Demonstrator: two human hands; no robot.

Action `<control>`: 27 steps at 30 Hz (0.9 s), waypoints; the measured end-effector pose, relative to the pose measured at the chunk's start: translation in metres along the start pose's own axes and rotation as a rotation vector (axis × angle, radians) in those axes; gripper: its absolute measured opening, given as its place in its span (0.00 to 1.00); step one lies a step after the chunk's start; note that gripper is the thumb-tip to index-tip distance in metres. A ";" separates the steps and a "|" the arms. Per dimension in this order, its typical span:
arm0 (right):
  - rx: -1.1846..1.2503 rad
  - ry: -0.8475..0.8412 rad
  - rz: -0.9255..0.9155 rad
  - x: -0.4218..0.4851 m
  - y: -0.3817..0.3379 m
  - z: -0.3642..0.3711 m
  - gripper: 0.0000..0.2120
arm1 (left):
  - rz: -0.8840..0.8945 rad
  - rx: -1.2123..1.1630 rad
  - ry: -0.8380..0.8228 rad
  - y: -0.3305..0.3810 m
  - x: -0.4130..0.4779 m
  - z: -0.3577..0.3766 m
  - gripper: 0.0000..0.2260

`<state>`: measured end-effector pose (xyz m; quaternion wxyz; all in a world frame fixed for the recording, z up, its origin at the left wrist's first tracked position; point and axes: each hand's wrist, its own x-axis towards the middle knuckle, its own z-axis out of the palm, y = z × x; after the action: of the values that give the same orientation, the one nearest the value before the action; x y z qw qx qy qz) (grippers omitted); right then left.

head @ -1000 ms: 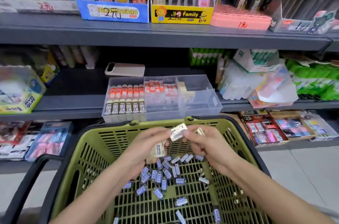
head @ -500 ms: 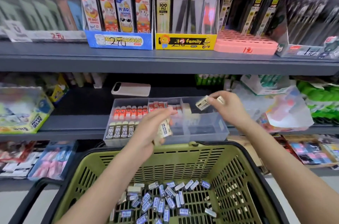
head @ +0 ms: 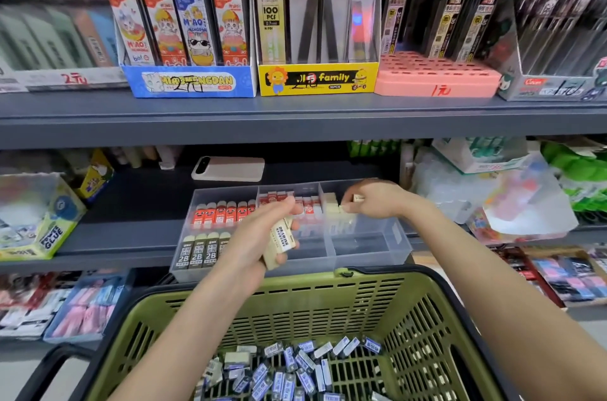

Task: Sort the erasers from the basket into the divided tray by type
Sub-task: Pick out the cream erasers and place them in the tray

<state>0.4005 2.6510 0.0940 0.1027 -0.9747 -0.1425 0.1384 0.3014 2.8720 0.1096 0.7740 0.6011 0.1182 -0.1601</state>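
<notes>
head view, single moment. left hand (head: pixel 259 236) is raised in front of the divided tray (head: pixel 371 249), its grip curled round a drawing eraser (head: pixel 282 241), cream with a printed sleeve; whether a second piece sits beneath it in the same grip cannot be told. right hand (head: pixel 371 198) reaches over the tray's back right compartment, its grip narrow, thumb and fingertips pinching a small cream eraser (head: pixel 358 198) just beside the cream erasers (head: pixel 330 205) standing in that compartment. the tray is clear plastic and sits at the front edge of the middle shelf (head: pixel 131 236). left side of the tray: a row of red-sleeved erasers (head: pixel 223 215) at the back, a row of dark 2b erasers (head: pixel 197 254) at the front, all upright. middle compartment holds more red and white pieces, partly hidden by the left hand. the front right compartment shows only its clear walls. green basket (head: pixel 295 302) is below and nearer the camera, with loose blue-sleeved erasers (head: pixel 295 364) lying scattered across its slotted floor. a phone (head: pixel 228 168) lies flat on the shelf behind the tray.
</notes>
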 end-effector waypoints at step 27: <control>0.268 0.258 0.081 -0.004 -0.013 0.002 0.09 | -0.088 -0.161 -0.013 0.010 0.028 0.012 0.10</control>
<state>0.3930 2.6625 0.0963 0.2432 -0.9669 -0.0691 0.0342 0.3305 2.8599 0.1112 0.8128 0.5301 0.1520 -0.1880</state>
